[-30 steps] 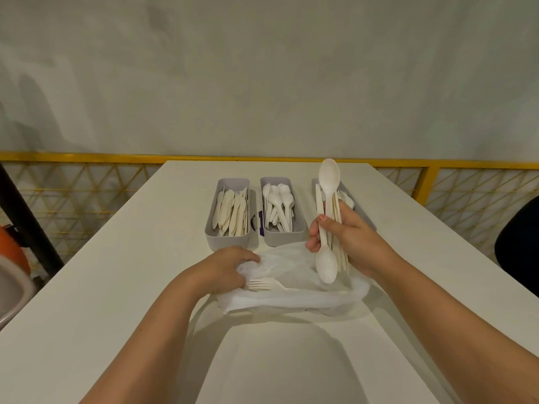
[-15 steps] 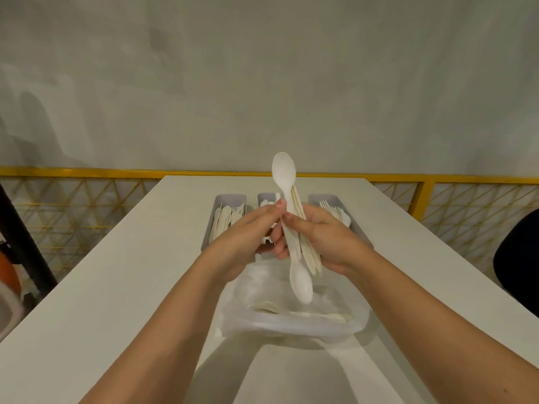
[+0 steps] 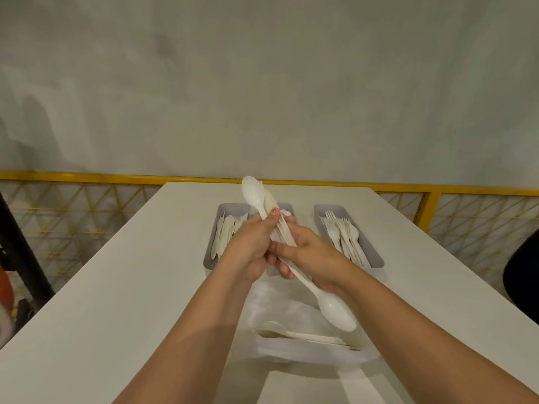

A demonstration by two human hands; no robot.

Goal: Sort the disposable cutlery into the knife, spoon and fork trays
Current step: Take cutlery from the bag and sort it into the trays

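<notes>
Broadly, the grey wall (image 3: 262,83) filled the upper half of my view. Below it the white table (image 3: 116,287) ran away from me to a yellow railing (image 3: 87,177) with mesh panels. A black post (image 3: 20,243) leaned at the left edge, and a dark rounded shape (image 3: 522,275) sat at the right edge; I could not tell what it was.

Near me on the table lay a crumpled clear plastic bag (image 3: 306,357) with a few white cutlery pieces (image 3: 291,334) inside. Farther off stood three grey trays side by side: the knife tray (image 3: 208,258) on the left, the fork tray (image 3: 376,258) on the right, and the spoon tray (image 3: 288,206) between them, almost wholly blocked by the hands.

Both hands were raised between the bag and the trays. The left hand (image 3: 250,246) curled its fingers round the upper part of a bundle of cutlery (image 3: 283,230), and the right hand (image 3: 313,255) gripped the same bundle lower down. The bundle slanted from upper left to lower right. The upper spoon (image 3: 252,193) stuck out bowl-first above the left hand, and the lower spoon (image 3: 335,313) hung bowl-first below the right hand, over the bag.
</notes>
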